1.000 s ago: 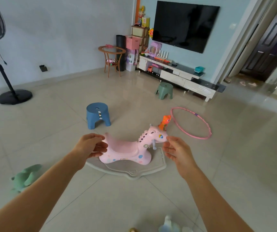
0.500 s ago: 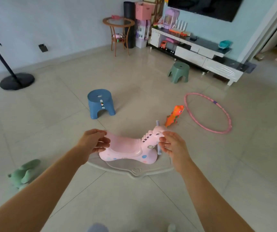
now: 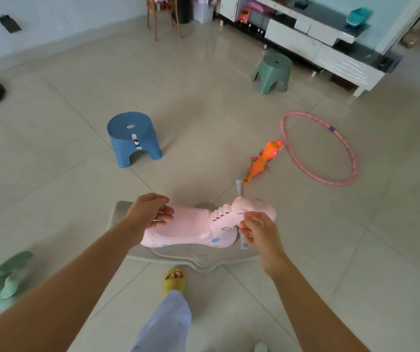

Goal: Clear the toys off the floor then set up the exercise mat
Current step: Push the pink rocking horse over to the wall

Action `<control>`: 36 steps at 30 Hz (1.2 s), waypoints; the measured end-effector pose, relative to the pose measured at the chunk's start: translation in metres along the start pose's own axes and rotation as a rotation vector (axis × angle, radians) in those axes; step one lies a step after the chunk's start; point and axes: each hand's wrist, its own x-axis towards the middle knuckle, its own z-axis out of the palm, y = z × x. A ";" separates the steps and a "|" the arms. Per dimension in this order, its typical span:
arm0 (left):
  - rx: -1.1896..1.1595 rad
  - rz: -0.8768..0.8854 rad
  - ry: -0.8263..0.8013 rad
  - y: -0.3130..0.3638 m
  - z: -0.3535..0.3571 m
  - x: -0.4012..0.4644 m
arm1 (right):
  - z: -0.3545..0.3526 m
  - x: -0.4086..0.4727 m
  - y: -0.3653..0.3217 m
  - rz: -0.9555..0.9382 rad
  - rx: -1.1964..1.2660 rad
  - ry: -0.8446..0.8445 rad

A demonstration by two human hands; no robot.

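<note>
Two hands meet the pink rocking horse (image 3: 198,228) — left hand (image 3: 150,212) curls on its seat back, right hand (image 3: 258,231) pinches the blue handle (image 3: 243,243) below its head.

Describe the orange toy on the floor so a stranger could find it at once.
Start at the pink hoop lying flat on the tiled floor, right of the blue stool. Just left of the hoop's rim lies the orange toy, beyond the pink rocking horse. It is the only orange thing there: a slim, spiky lizard-like figure.

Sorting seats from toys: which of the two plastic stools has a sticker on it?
The blue stool, left of the orange dinosaur; the green stool near the TV cabinet looks plain.
</note>
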 end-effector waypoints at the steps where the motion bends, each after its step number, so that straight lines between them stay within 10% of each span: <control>1: 0.006 -0.013 0.002 0.002 0.003 0.012 | 0.005 0.008 -0.003 0.004 -0.041 0.005; 21: 0.310 -0.106 0.141 -0.085 0.027 0.228 | 0.115 0.217 0.098 -0.354 -1.431 -0.419; 31: 1.392 0.283 0.041 -0.148 0.006 0.300 | 0.135 0.277 0.149 -0.441 -2.072 -0.480; 36: 1.516 0.173 0.122 -0.168 -0.011 0.327 | 0.133 0.289 0.168 -0.477 -2.190 -0.493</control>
